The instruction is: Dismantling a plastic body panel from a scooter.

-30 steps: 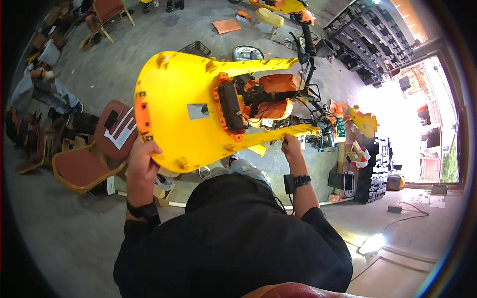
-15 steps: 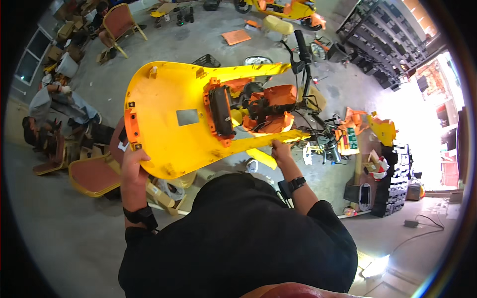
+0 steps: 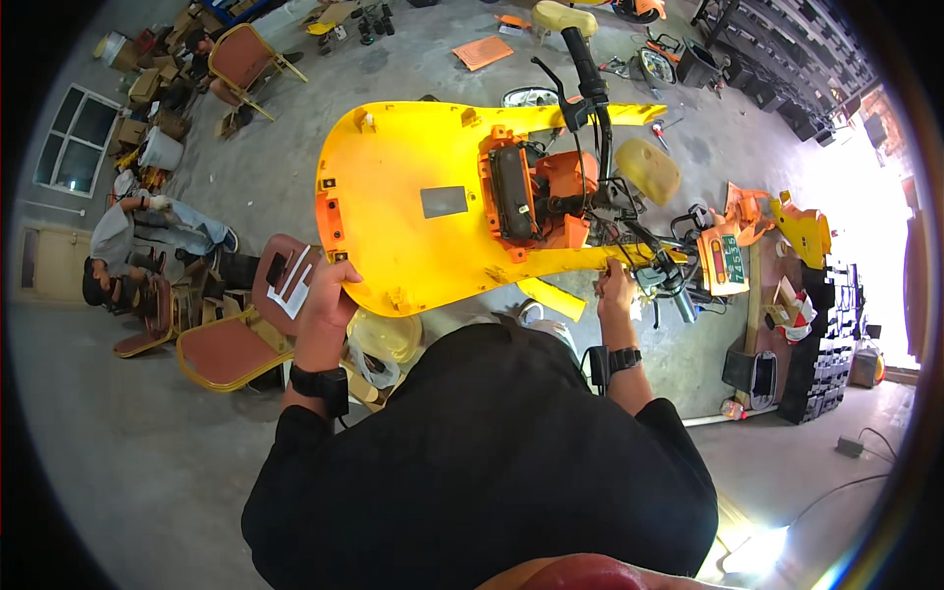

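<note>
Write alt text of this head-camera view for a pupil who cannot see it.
The wearer's left hand grips the rounded end of a yellow, two-pronged body panel, and the right hand grips its nearer prong, close to a handlebar. A reddish-brown padded chair stands at left.

Pretty sure I'm looking into a workshop through this feed, some sort of garage for scooters or small motorbikes. I've got a big yellow body panel (image 3: 388,211) right in front of me, a black handlebar (image 3: 587,81) with its lever and a mess of cables past it, and a tan seat (image 3: 647,170) lying on the bare concrete floor (image 3: 270,182). More yellow bodywork (image 3: 808,234) sits off to the right, and a tall metal rack (image 3: 787,54) up top is crammed with dark stuff. Far left I can see cardboard boxes (image 3: 145,85), and a work light (image 3: 757,551) glares low down.
</note>
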Tool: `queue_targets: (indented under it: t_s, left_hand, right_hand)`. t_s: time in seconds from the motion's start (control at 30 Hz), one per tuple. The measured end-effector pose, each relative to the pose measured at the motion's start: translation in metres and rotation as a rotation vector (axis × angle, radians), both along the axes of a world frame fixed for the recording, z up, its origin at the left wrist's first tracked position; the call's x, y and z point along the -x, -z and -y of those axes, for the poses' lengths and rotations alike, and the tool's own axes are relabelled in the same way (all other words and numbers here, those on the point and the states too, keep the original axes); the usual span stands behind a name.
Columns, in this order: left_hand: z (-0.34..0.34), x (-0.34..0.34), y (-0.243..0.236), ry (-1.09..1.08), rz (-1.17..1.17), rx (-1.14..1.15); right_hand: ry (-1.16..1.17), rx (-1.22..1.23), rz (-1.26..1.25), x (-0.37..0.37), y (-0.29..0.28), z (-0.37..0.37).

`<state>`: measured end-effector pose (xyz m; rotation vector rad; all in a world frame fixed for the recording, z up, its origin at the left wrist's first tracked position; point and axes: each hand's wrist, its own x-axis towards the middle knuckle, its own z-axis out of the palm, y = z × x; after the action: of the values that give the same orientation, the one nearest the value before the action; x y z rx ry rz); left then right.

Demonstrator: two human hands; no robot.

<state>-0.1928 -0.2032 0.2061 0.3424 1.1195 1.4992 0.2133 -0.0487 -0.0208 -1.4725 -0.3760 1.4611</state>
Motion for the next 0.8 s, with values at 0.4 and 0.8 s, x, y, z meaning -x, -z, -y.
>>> queue_targets:
  t_s: [0.4,0.8]
  left_hand:
    - [-0.018,0.041,0.076,0.107,0.097,0.069]
    - [-0.038,0.093,0.134,0.117,0.283,0.096]
  right_hand:
    - [-0.216,0.051,0.365,-0.008,0.032,0.014]
    - [-0.173,0.14,0.342,0.015,0.009,0.022]
